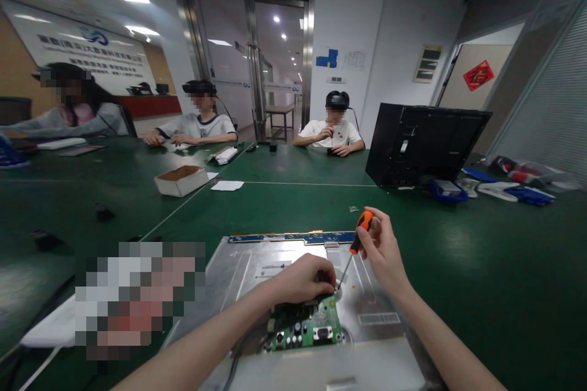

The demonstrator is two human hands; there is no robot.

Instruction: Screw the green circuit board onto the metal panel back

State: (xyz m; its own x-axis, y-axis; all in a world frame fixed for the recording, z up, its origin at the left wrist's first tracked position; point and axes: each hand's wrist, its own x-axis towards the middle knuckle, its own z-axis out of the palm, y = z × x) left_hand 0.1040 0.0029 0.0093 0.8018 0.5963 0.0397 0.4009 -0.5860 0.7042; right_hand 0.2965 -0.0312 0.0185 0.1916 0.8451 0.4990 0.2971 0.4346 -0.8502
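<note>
My right hand (381, 250) grips an orange and black screwdriver (364, 229). Its thin shaft slants down to the left, and the tip meets the upper right corner of a green circuit board (326, 317). My left hand (316, 275) is closed in a pinch beside that tip; whatever its fingertips hold is hidden. Dark parts under this hand cover some of the board. The board lies on a silvery metal display panel (389, 342), flat on the table. Along the panel's far edge runs a narrow blue circuit strip (293, 237).
On the green table (458, 256) stand a white open box (181, 181) and, far right, a black monitor (424, 143). Blue-and-white gloves (518, 191) lie beyond it. A blurred-out item (137, 299) and cables are at left. Three people with headsets sit across the table.
</note>
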